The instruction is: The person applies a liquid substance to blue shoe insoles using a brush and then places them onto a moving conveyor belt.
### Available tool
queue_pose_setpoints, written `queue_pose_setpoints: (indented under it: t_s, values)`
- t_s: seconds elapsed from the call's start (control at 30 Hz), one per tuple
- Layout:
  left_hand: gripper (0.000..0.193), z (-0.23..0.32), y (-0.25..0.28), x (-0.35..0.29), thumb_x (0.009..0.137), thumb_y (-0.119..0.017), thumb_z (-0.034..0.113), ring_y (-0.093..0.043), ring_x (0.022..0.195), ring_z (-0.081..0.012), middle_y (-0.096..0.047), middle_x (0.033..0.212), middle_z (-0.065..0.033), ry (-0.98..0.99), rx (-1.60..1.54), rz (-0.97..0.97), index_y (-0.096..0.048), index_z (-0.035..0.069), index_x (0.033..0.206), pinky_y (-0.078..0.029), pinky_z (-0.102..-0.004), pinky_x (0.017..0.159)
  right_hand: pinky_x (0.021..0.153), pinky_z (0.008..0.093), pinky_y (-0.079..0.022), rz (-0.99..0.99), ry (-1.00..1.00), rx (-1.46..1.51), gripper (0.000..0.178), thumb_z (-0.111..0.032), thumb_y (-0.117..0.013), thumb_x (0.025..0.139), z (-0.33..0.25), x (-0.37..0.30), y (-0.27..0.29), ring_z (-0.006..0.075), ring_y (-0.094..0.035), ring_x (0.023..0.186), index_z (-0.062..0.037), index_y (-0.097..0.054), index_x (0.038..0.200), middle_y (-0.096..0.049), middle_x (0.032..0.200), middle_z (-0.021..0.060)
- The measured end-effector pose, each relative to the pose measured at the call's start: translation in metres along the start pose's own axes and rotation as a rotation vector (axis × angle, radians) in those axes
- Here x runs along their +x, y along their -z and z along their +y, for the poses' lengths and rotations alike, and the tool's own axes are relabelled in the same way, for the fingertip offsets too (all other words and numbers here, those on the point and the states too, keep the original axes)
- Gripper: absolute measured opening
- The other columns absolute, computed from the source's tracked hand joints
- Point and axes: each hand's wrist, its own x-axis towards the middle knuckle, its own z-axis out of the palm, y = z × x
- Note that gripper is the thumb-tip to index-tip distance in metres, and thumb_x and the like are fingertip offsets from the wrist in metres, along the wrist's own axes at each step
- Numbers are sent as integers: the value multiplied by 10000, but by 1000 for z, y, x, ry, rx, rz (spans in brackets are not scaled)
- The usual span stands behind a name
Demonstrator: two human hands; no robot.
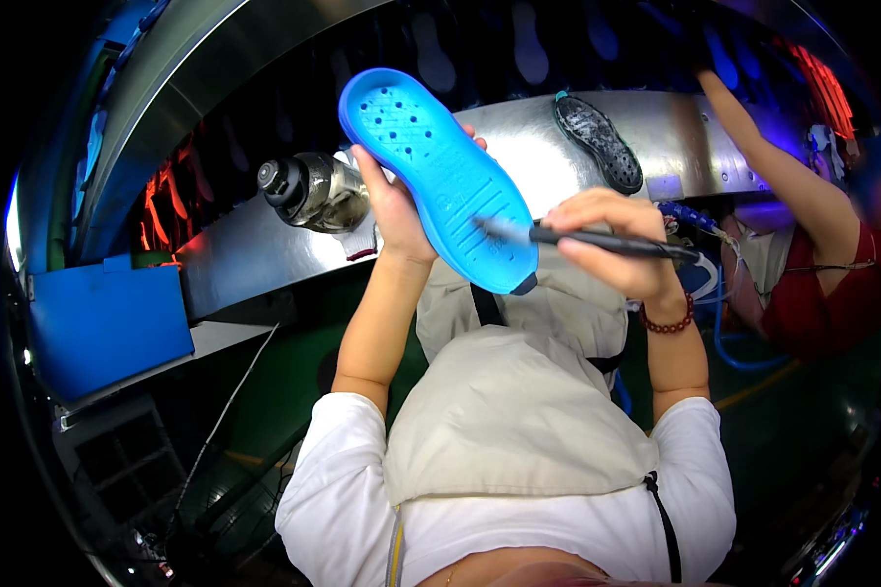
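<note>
The right hand [625,220] grips a dark-handled brush [641,244] between thumb and fingers, its blurred tip over the blue shoe sole [445,171]; whether it touches cannot be told. The left hand [401,217] grasps that sole by its edges, holding it tilted in front of the apron [514,416], holed end away from the body. Beyond, a bottle [315,192] and a black sole [599,144] rest on the metal bench [240,256].
</note>
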Motion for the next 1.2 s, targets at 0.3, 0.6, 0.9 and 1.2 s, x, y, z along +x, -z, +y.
queue_pose_setpoints:
  t_s: [0.3,0.6,0.9,1.2]
  values:
    - [840,16,-18,3,785,-191,689,-485,1051,-339,-449,1189,-205,-10,-67,-76,-297,22,1284,-388,-500,900,836,304,-445,-51,-229,536,199,6,-604,728,24,-12,-1,221,-579,921,29,-608,925,-602,975,172]
    - [662,-9,-31,-22,834,-290,520,-424,1137,-347,-376,1279,-188,2,120,1,-261,76,1324,-304,-544,956,780,250,-461,119,-250,519,182,40,-572,759,0,-18,-35,155,-580,893,39,-563,941,-604,965,150]
    - [669,-2,-23,-13,822,-314,535,-432,1130,-347,-394,1265,-191,14,-124,-155,-300,75,1309,-333,-542,936,772,281,-469,-86,-14,394,196,37,-628,698,-5,-5,-18,207,-602,876,32,-598,891,-622,919,162]
    - [643,11,-20,-3,835,-306,500,-468,1085,-377,-435,1221,-215,16,165,-78,-343,41,1283,-356,-536,918,758,315,-488,-98,19,152,172,36,-635,667,-9,16,0,244,-621,828,21,-616,838,-629,861,168]
